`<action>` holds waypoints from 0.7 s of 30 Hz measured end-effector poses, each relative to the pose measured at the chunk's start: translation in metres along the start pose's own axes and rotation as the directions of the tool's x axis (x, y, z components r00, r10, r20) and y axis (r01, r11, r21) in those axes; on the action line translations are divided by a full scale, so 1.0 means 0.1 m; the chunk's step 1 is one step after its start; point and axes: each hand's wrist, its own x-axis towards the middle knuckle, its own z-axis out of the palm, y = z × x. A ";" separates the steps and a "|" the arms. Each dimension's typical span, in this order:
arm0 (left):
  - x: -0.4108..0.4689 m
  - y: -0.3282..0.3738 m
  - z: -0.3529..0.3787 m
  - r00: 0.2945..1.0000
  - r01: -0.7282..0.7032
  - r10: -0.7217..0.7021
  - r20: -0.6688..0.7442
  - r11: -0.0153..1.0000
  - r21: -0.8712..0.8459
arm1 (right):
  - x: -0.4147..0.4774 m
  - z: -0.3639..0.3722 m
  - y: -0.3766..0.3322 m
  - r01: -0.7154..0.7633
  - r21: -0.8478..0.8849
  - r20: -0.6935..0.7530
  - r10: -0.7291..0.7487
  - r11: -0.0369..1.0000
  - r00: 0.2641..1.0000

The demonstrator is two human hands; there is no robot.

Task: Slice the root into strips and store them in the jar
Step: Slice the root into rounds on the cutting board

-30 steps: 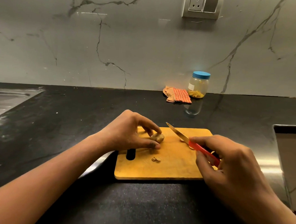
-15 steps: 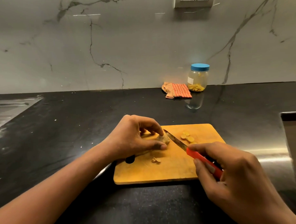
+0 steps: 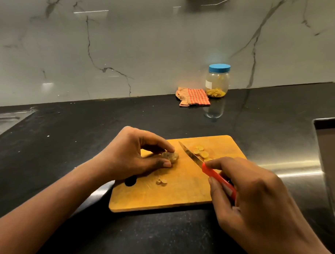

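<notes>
Centrally, a small knobbly brown piece of root [image 3: 170,156] lies on the left-rear part of a rectangular yellow-brown wooden cutting board [image 3: 184,194]. The left hand [image 3: 133,156] pinches it between the thumb on the near side and curled fingertips on top. Just right of it, and apart from it, slants a knife [image 3: 202,164] with a narrow steel blade and a red plastic handle, its tip pointing away from the person. Whether the edge touches the board cannot be told. The right hand [image 3: 260,199] grasps the handle, fingers wrapped round it and the forefinger laid near its front end. Beside the blade on its far right side, a few round yellow slices [image 3: 200,152] lie close together on the board, and two small pale scraps [image 3: 161,181] lie nearer the front edge. The board rests on a polished black stone counter [image 3: 77,133]. Well behind, by a grey-veined marble wall [image 3: 141,42], stands a clear jar [image 3: 217,81] with a blue lid screwed on and yellow strips at its bottom. A folded orange checked cloth [image 3: 194,97] lies just to its left.
</notes>
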 end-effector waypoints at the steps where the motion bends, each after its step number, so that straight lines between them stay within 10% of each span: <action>1: 0.00 0.00 0.00 1.000 -0.018 0.018 0.000 1.000 0.017 | 0.00 0.01 0.00 -0.002 0.004 0.001 0.002 1.000 1.000; 21: 0.10 0.07 -0.04 0.997 -0.067 0.063 0.046 0.994 0.087 | -0.02 0.07 -0.15 0.016 0.003 -0.004 -0.016 1.000 1.000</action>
